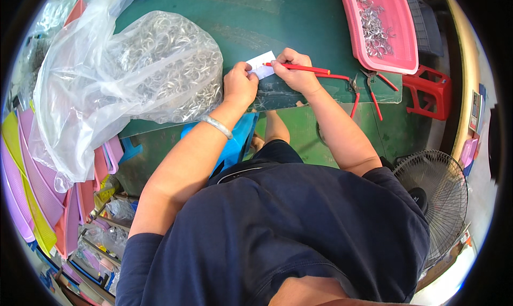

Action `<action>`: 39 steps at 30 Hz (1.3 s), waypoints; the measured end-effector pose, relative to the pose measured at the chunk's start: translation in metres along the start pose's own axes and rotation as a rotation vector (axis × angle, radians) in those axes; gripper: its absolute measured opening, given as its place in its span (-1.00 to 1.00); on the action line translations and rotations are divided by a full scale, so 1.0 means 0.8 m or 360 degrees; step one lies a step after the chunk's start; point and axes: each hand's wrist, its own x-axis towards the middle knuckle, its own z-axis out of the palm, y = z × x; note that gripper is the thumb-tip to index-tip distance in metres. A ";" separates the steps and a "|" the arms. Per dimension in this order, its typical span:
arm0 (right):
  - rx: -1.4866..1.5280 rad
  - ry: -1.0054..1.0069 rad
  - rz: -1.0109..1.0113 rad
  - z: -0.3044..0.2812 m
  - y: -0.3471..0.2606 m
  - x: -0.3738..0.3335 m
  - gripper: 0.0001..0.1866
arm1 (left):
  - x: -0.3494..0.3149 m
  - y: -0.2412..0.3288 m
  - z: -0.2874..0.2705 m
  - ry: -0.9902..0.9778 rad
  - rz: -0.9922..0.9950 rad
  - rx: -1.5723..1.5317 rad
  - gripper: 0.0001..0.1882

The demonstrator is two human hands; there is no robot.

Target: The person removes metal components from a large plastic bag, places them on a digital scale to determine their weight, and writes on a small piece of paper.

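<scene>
A small white slip of paper [258, 59] lies near the front edge of the green table. My left hand [240, 85] has its fingers curled at the slip's left side, thumb on its edge, holding it. In my right hand [297, 77] is a red pencil [312, 69], pinched between thumb and fingers; its tip rests at the paper, where faint marks show. Just right of that hand lie two red-handled pliers, one pair [354, 88] close to the wrist and a second pair [371, 87] beside it.
A large clear plastic bag [165, 65] full of silvery curved metal pieces sits on the table [304, 17] at left. At right is a pink basket [402, 39] with similar pieces. A red stool [432, 89] and a fan [435, 199] stand on the right; colored baskets [48, 167] hang lower left.
</scene>
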 end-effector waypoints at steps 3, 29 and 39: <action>-0.0050 0.0039 -0.0070 0.000 0.001 0.001 -0.81 | 0.001 0.000 0.001 -0.0008 -0.0014 0.0007 -0.80; 0.0554 0.0227 0.0358 -0.022 -0.017 0.006 -0.83 | -0.002 -0.005 0.002 0.0010 0.0098 -0.0020 -0.81; 0.0244 0.0232 0.0063 -0.083 -0.095 0.014 -0.79 | -0.055 0.079 -0.081 -0.0156 0.0356 -0.0417 -0.55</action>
